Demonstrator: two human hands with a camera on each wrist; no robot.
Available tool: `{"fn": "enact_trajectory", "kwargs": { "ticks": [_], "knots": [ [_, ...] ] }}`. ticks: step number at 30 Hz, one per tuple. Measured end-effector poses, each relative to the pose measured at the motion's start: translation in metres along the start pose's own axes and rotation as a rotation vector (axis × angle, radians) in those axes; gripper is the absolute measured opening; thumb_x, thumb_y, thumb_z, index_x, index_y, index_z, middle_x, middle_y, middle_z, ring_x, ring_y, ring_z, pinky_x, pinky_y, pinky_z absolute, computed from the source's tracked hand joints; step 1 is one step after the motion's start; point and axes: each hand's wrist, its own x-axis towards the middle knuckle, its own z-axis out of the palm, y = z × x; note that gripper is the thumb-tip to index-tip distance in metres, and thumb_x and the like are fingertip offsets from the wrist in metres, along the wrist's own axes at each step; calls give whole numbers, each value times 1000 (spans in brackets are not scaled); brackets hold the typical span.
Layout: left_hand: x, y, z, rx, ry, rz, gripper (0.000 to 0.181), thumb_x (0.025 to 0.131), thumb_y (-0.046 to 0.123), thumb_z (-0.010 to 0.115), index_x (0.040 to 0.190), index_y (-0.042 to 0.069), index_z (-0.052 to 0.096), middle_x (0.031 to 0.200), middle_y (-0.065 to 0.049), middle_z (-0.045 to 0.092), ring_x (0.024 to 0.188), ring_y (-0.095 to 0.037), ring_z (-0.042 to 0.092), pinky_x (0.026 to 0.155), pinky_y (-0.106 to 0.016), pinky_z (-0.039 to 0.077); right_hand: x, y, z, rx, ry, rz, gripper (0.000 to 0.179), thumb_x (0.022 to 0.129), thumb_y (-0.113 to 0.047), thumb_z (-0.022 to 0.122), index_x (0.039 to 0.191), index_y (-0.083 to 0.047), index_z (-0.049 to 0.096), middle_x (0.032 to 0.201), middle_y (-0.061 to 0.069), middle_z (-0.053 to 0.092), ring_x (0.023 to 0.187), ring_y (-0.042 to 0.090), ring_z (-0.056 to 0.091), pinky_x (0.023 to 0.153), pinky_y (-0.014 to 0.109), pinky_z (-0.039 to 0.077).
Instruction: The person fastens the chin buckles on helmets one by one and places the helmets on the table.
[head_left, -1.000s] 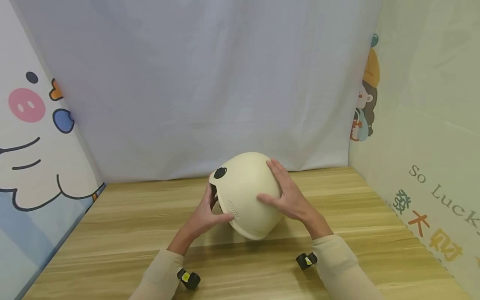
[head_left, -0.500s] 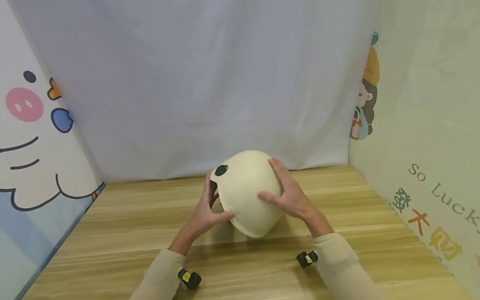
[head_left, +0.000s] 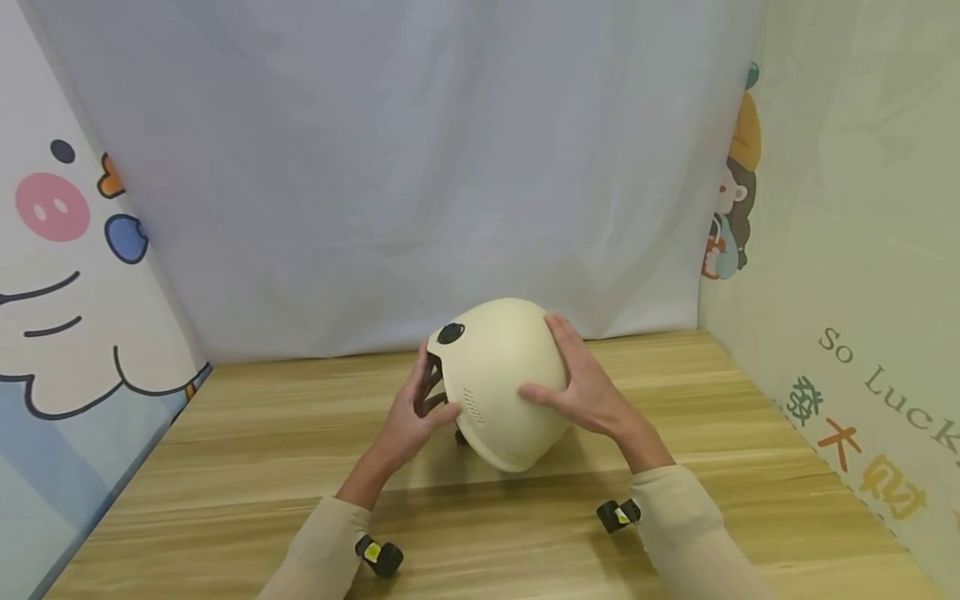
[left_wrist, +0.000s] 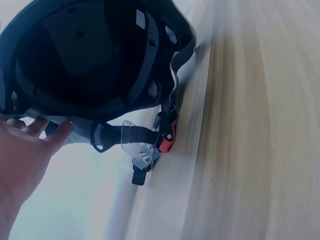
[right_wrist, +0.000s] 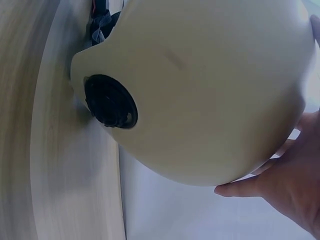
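A cream helmet point(head_left: 510, 383) is tilted between both hands, its opening towards the left. My left hand point(head_left: 408, 417) holds its left rim, thumb at the edge near small vent holes. My right hand point(head_left: 588, 387) grips the crown, thumb and fingers spread over the shell. In the left wrist view the dark lining point(left_wrist: 80, 55) faces the camera; a black chin strap point(left_wrist: 137, 134) with a red buckle point(left_wrist: 168, 142) hangs below. A black round vent point(right_wrist: 110, 101) shows close to the table in the right wrist view. Whether the helmet touches the table, I cannot tell.
The wood-grain table point(head_left: 247, 467) spreads around the helmet. A pale grey curtain point(head_left: 450, 167) closes off the back. Printed panels stand on both sides, a cartoon pig point(head_left: 52, 208) left and lettering point(head_left: 840, 442) right. Small black cameras point(head_left: 382, 557) sit on both wrists.
The helmet has shifted slightly right and away, both hands moving with it. My left thumb has slid off the shell towards the rim. A dark bit of strap now shows below the rim.
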Motion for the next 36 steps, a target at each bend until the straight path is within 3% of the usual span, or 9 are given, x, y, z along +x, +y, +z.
{"fn": "enact_trajectory", "kwargs": {
  "ticks": [4,9,16,19,22,26,30,36],
  "knots": [
    [0,-4,-5,-43,11,-12,61,107,24,41,159,24,10,164,-7,16,147,-36,24,108,-59,34,-1,1,-2,-5,-5,13,105,80,-53,72,159,-22,11,165,8,9,147,39,21,104,66,34],
    [1,-8,-6,-70,18,-112,54,108,40,28,159,28,12,163,-10,20,145,-35,29,107,-59,37,-2,2,-4,-13,0,10,104,80,-54,72,159,-23,11,165,9,12,146,41,24,103,66,35],
    [0,-15,-3,13,135,-269,56,107,39,35,158,19,20,158,-16,32,141,-38,36,106,-58,39,-2,4,-6,-1,1,7,103,81,-52,71,159,-22,11,165,9,13,145,41,26,104,66,35],
    [-1,-18,0,50,123,-359,58,107,35,40,157,15,21,157,-17,32,141,-38,36,107,-58,38,-3,3,-6,1,-5,10,104,81,-52,71,159,-21,11,165,8,11,146,40,25,104,65,35],
    [-3,-21,3,78,67,-424,62,105,30,46,158,12,19,158,-19,29,142,-38,35,108,-57,37,-3,4,-6,4,-8,11,104,81,-52,72,159,-21,11,165,8,11,146,40,25,104,65,35],
    [-5,-26,7,108,4,-460,67,102,24,52,158,10,17,159,-22,24,142,-41,33,111,-54,34,-4,5,-6,8,-10,9,101,83,-52,70,159,-20,11,165,9,11,146,40,24,105,66,34],
    [-5,-30,9,111,-12,-467,67,102,23,53,158,11,17,159,-22,24,143,-43,30,114,-54,30,-4,7,-6,17,-8,10,93,88,-52,62,159,-19,12,165,10,11,148,38,19,107,67,29],
    [-5,-32,10,42,-36,-449,67,103,28,49,159,14,13,159,-19,26,143,-36,33,110,-52,37,-4,13,-3,71,-23,31,87,90,-52,58,159,-21,13,163,9,17,144,38,28,103,67,35]
  ]
}}
